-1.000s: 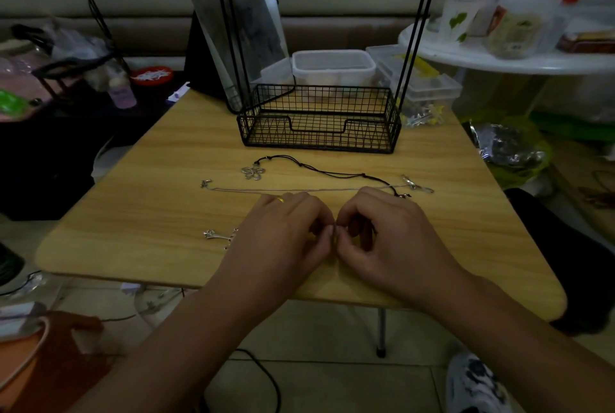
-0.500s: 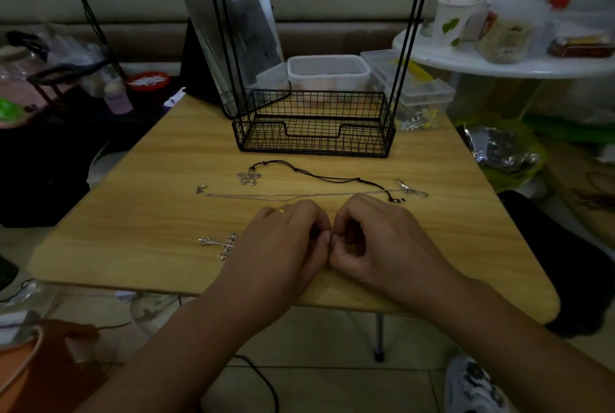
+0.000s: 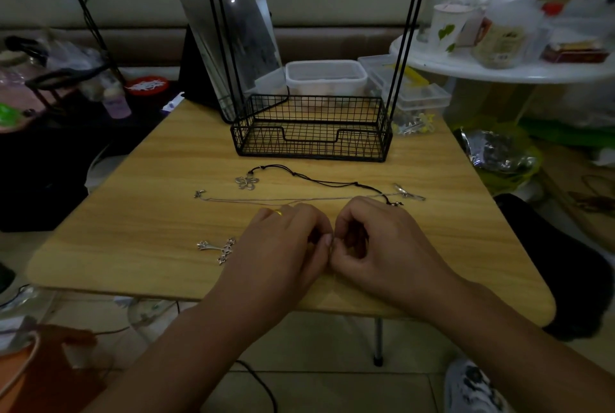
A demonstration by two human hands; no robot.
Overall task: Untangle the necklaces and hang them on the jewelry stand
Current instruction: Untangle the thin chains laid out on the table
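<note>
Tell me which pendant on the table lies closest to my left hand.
The cross-shaped silver pendant, lying right beside your left hand. The flower pendant on the black cord lies farther back, toward the wire basket.

Black wire, silver charms, pale wood grain.
The stand is black mesh; the cord black with a silver flower; the surface light yellow-brown, streaked.

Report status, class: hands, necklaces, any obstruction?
Left hand and right hand pinching a fine chain together. Flower-pendant cord necklace lies on table. Jewelry stand hooks bare, unobstructed.
</note>
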